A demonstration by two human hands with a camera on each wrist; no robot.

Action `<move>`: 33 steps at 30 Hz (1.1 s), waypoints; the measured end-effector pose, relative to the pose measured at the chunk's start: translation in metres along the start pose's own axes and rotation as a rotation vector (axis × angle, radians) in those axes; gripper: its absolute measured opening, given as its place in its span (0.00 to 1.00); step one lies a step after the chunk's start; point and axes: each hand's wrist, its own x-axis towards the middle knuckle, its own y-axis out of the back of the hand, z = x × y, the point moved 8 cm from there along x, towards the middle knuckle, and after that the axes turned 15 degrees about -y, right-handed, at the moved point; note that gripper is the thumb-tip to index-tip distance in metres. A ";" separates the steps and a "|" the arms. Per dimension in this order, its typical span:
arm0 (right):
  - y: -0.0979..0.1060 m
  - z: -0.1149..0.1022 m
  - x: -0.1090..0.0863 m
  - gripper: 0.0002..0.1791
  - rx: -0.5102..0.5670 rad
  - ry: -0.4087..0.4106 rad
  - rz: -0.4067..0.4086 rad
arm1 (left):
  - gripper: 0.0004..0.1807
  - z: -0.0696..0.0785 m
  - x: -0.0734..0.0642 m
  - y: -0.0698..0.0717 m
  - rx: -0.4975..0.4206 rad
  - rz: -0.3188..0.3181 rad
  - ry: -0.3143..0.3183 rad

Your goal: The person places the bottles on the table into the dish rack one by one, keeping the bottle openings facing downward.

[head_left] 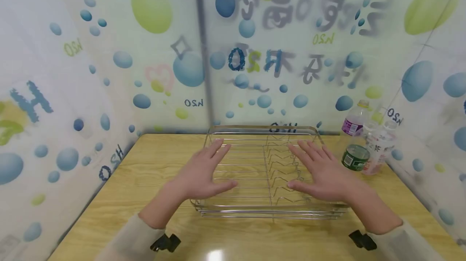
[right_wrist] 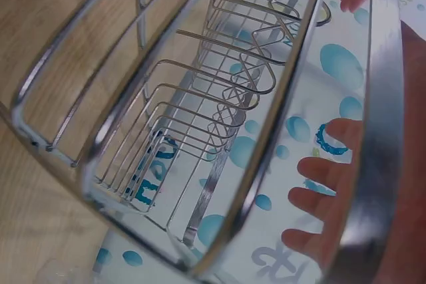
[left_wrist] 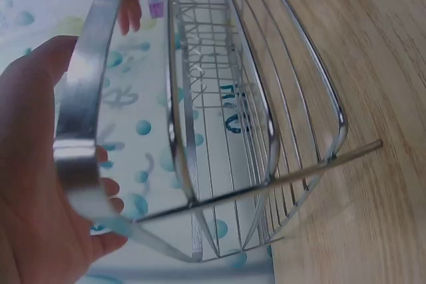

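Observation:
A metal wire dish rack point(head_left: 242, 168) stands on the wooden table, with a row of zigzag wire dividers on its right half. My left hand point(head_left: 204, 172) hovers over the rack's left side, fingers spread and pointing forward. Over the right side is my right hand point(head_left: 324, 170), its fingers also straight and its thumb turned inward. Neither hand holds anything. In the left wrist view the rack's flat metal rim point(left_wrist: 86, 91) crosses in front of the left hand point(left_wrist: 40, 184). The right wrist view shows the right hand point(right_wrist: 333, 197) behind the rim point(right_wrist: 383, 98).
Several plastic bottles stand at the table's back right corner, one with a purple label point(head_left: 352, 127) and one with a green label point(head_left: 355, 158). A curtain point(head_left: 156, 50) printed with blue and green drops surrounds the wooden table point(head_left: 145, 180) at the back and sides.

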 end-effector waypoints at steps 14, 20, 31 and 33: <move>0.047 0.033 -0.018 0.33 0.217 -0.054 0.257 | 0.38 -0.043 -0.056 0.010 -0.258 0.247 0.073; 0.061 0.065 -0.032 0.24 0.366 -0.061 0.396 | 0.36 -0.055 -0.070 -0.009 -0.390 0.202 0.127; 0.070 0.140 -0.047 0.20 0.577 -0.340 0.419 | 0.38 -0.060 -0.069 -0.026 -0.515 0.148 0.139; 0.070 0.152 -0.051 0.17 0.638 -0.400 0.427 | 0.39 -0.061 -0.070 -0.029 -0.557 0.154 0.153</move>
